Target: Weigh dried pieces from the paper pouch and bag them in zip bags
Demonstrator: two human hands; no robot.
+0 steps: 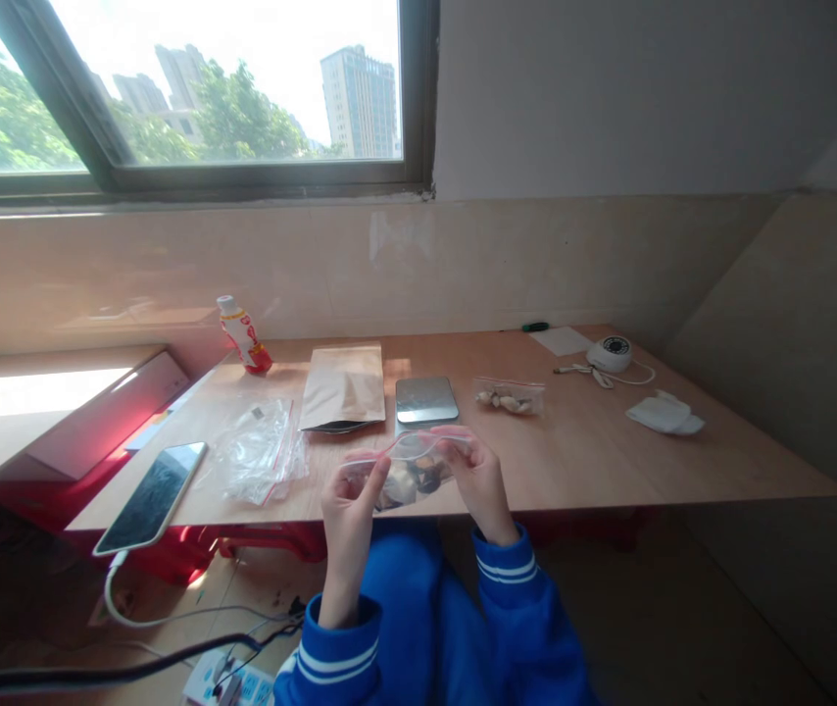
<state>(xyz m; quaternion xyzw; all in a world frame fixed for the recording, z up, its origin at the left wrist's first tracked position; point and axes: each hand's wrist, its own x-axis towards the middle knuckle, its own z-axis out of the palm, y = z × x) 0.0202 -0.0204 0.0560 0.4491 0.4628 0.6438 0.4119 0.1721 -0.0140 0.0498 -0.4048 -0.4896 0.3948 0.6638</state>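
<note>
Between my hands is a clear zip bag [408,482] with pale and dark pieces inside; I cannot make out what they are. My left hand [352,495] pinches the bag's top edge on one side, and my right hand [478,480] grips the same edge on the other. The bag's mouth bows apart in the middle. Just beyond it lies a small silver scale [425,400]. To the left of the scale is a brown paper pouch [345,387]. A second zip bag [511,397] holding light brown pieces lies to the right.
Several flat clear zip bags [261,456] lie at the left, near a charging phone [154,495] on the table's edge. Behind stands a red and white bottle [243,335]. At the right are a white dome camera [610,354] with its cable and a white cloth-like item [664,414].
</note>
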